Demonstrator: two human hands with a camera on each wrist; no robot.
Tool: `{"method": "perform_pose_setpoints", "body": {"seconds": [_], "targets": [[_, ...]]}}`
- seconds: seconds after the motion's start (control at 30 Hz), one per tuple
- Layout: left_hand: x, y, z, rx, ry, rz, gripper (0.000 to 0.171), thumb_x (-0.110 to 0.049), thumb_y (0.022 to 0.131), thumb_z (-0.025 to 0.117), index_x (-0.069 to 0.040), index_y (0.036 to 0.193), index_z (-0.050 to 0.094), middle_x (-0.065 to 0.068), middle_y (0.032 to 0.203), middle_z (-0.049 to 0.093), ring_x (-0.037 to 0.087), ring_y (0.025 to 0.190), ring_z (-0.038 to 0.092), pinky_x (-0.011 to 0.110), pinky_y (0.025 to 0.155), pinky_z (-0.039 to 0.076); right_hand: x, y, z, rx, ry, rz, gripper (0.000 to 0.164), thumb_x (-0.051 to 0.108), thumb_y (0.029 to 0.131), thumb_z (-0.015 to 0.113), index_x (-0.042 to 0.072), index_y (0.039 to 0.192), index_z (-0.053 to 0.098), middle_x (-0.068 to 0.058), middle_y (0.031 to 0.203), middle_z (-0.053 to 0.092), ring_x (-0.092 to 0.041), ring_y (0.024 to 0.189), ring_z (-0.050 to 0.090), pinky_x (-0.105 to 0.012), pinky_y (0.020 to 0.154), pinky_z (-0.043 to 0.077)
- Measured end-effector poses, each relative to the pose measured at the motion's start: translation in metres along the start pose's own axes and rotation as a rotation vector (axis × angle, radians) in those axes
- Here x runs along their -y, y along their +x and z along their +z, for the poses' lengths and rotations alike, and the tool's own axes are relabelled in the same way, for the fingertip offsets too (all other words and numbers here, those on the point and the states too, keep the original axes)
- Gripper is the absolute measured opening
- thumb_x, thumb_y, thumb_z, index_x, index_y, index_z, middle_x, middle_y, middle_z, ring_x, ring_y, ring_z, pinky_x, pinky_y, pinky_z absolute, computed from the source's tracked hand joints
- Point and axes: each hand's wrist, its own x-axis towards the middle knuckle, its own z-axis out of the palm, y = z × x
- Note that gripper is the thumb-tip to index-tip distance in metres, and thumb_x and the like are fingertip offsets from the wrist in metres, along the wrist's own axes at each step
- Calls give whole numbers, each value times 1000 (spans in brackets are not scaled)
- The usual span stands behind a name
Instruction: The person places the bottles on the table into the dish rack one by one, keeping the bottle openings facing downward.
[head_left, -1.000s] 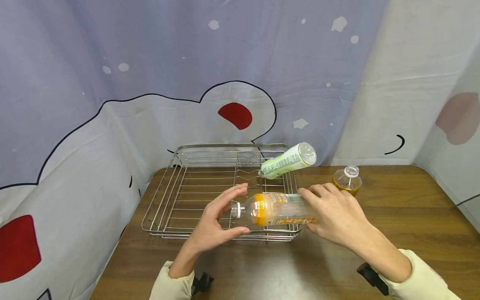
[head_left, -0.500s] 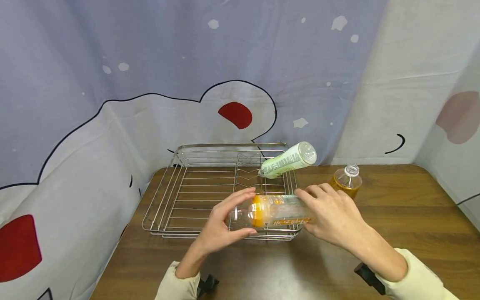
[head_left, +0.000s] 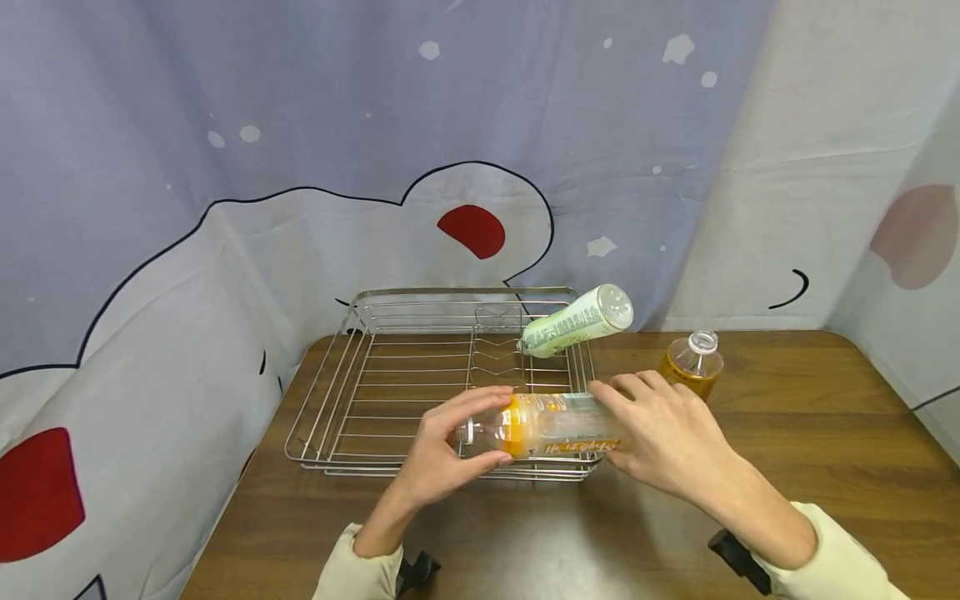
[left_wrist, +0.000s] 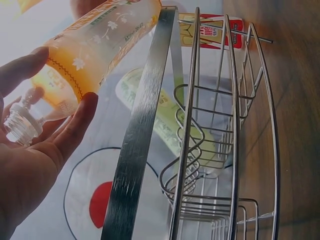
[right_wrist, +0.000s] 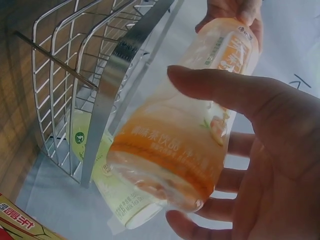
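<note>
Two bare hands share a single drinks bottle (head_left: 558,421), held nearly level above the near right part of a wire rack (head_left: 465,291); whether it touches the wires cannot be told. The left hand (head_left: 442,458), thumb on one side and fingers on the other, pinches the shoulder, with the white threaded neck reaching in toward the palm and no cap on it. The right hand (head_left: 667,433) curls over the base end, its thumb laid along the wall and its fingers wrapped behind. Neither hand is spread wider than the bottle's girth. With clear walls and no liquid to be seen, the bottle is probably empty and light, its thin plastic likely to dent under a hard squeeze rather than break. The smooth orange-printed label may prove slippery and let the round body turn; the shoulder and the base, likely the stiffer parts, look the surest places to take hold. Beyond, a green-labelled bottle (head_left: 573,321) leans base-up in the rack's rear right corner, while an amber bottle (head_left: 693,362), uncapped, stands upright on the wooden table (head_left: 510,542) past the right hand.
</note>
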Motion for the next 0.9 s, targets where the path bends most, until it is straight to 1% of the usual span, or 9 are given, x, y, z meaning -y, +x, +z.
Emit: {"method": "perform_pose_setpoints", "body": {"seconds": [0.2,0.37,0.4,0.47,0.53,0.63,0.77,0.83,0.9], "targets": [[1,-3,-4,-32,-107,-16,57,15,70,80,8,124,61,27,129,58,28,123,56,38,90,53,-5,-5,-4,17,118,34,81,39,61,91,14,132,59,-8,119,64,-30,107,60,-49,75,54],[0,-6,-9,-62,-178,-32,59,22,68,77,11,123,59,30,129,56,24,123,56,38,84,56,-16,-13,-9,-18,307,96,92,42,63,92,19,142,50,-8,133,56,-30,116,56,-55,79,53],[0,-6,-11,-68,-194,-35,59,23,68,77,11,123,59,31,129,56,24,123,56,39,82,56,-18,-15,-10,-35,352,110,94,40,63,92,19,144,48,-7,136,55,-29,119,54,-55,81,52],[-1,-6,-13,-79,-236,-41,59,25,68,75,13,123,58,31,129,55,25,123,57,41,82,56,-22,-20,-9,-73,449,138,100,34,63,94,18,147,44,-6,138,52,-26,122,51,-46,89,51],[-1,-7,-15,-91,-282,-55,58,25,69,74,15,123,57,28,131,57,26,122,57,42,82,56,-25,-25,-6,-110,589,157,104,23,63,95,16,150,40,-6,142,50,-22,125,49,-34,93,50],[-1,-9,-16,-103,-347,-84,54,20,73,75,17,123,55,19,133,59,26,121,58,41,84,55,-28,-31,2,-151,821,179,108,5,64,93,15,153,33,-6,146,46,-13,128,48,-18,89,48],[1,-10,-17,-117,-419,-125,53,11,77,78,17,124,54,11,132,61,24,119,59,40,86,55,-28,-38,19,-195,1209,152,107,-19,67,79,7,155,24,-12,152,37,-14,132,45,-23,89,50],[2,-11,-16,-127,-454,-141,53,8,78,79,15,125,55,12,131,61,24,119,59,39,86,55,-27,-38,27,-227,1419,89,104,-26,69,71,1,155,19,-17,154,33,-19,134,44,-27,91,51],[3,-12,-14,-142,-494,-170,54,5,78,80,7,127,59,12,131,62,24,119,59,38,86,55,-25,-37,36,-258,1600,19,100,-29,71,65,-2,154,15,-21,154,30,-22,134,43,-30,93,51]]}}
